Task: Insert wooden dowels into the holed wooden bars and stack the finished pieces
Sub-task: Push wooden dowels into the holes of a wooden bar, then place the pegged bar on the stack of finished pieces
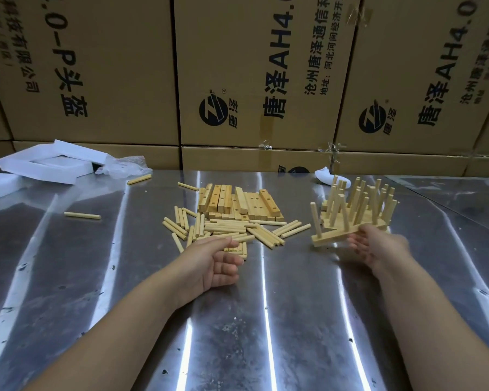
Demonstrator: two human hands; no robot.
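Loose wooden dowels (226,228) lie in a heap at the table's middle. Behind them lies a pile of holed wooden bars (237,203). At the right stands a stack of finished pieces (359,204) with dowels pointing up. My right hand (378,245), blurred, holds the right end of a finished bar (332,237) with upright dowels, tilted just in front of that stack. My left hand (218,263) rests at the near edge of the dowel heap, fingers loosely curled and holding nothing.
The metal table (266,320) carries two stray dowels (82,215) at the left. White foam packing (48,162) and a plastic bag (124,166) sit at the back left. Stacked cardboard boxes (251,80) wall off the far side.
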